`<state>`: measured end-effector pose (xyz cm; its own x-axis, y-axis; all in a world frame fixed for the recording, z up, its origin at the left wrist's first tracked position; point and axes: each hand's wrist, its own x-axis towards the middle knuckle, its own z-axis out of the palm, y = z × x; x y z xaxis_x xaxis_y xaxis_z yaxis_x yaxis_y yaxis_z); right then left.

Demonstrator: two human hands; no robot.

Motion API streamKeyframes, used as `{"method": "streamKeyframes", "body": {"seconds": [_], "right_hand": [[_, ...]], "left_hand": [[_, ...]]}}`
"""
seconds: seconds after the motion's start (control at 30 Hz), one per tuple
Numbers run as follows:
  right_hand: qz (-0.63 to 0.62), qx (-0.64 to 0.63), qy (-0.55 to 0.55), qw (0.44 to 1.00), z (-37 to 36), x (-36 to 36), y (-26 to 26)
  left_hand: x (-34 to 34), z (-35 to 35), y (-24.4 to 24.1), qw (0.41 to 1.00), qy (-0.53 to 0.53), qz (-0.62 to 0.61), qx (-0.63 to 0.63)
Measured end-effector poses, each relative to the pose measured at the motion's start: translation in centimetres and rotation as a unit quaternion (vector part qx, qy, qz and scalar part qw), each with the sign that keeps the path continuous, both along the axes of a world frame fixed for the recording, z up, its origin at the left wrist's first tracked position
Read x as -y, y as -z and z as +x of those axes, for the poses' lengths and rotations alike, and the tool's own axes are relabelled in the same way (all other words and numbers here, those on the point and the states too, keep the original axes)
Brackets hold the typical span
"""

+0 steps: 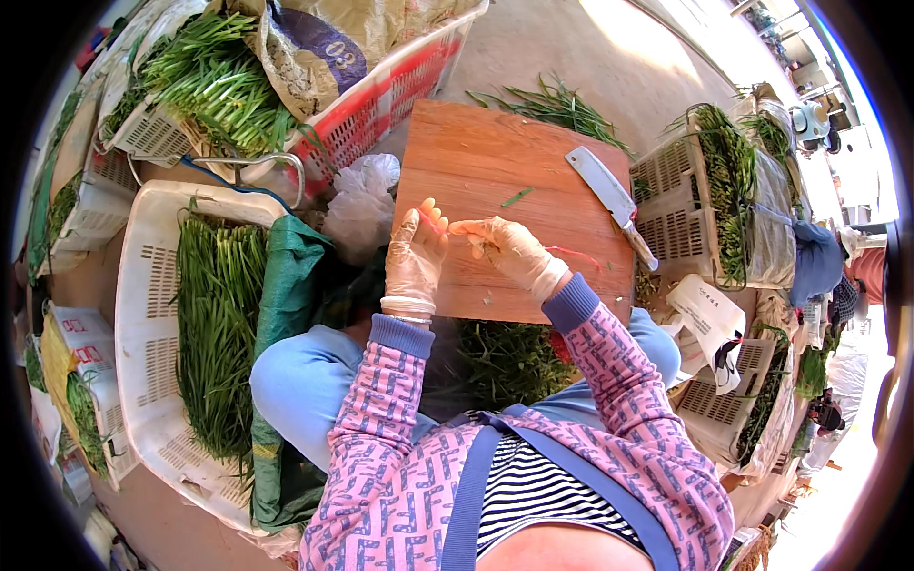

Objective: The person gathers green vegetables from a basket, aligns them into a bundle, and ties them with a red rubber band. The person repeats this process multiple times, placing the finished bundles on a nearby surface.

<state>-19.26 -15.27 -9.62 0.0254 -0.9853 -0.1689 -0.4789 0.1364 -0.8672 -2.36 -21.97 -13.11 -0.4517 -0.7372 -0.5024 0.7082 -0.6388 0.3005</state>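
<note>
Both my hands wear thin pale gloves and meet above the left part of a wooden board (471, 157). My left hand (415, 257) is palm up with its fingers bent, a red string (428, 220) running across them near the thumb. My right hand (510, 246) pinches at the string by the left fingertips; its exact grip is partly hidden. A red strand (575, 253) trails over the board to the right of that hand. On the board lie a green leaf scrap (517, 196) and a cleaver (607, 193) with its handle towards me.
On the left, a white crate (146, 314) holds long green chives (218, 335) beside a green cloth (289, 264). Loose greens (560, 107) lie beyond the board; cut greens (514, 357) lie below it. Stacked crates (668, 207) stand right, a red-marked crate (385, 93) at upper left.
</note>
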Motion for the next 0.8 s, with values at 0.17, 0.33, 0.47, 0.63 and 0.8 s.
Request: {"method": "streamKeyframes", "body": {"seconds": [0.17,0.33,0.47,0.63,0.8], "right_hand": [[-0.075,-0.124,-0.029,0.989,-0.2,-0.5,-0.8],[-0.059,-0.161,-0.021,0.985,-0.3,-0.6,-1.1],[-0.075,-0.133,-0.021,0.988,-0.6,-0.7,-1.3],[-0.064,-0.166,-0.055,0.983,-0.5,-0.8,-1.6],[-0.004,-0.003,0.029,1.0,-0.3,-0.2,-2.1]], "left_hand": [[0.2,0.1,0.6,1.0,0.02,-0.018,0.007],[0.2,-0.1,1.1,0.999,0.001,-0.033,0.019],[-0.3,-0.6,1.0,0.993,-0.05,-0.069,0.08],[-0.8,-1.2,0.4,0.983,-0.102,-0.082,0.132],[-0.9,-1.2,-0.1,0.976,-0.116,-0.098,0.157]]}}
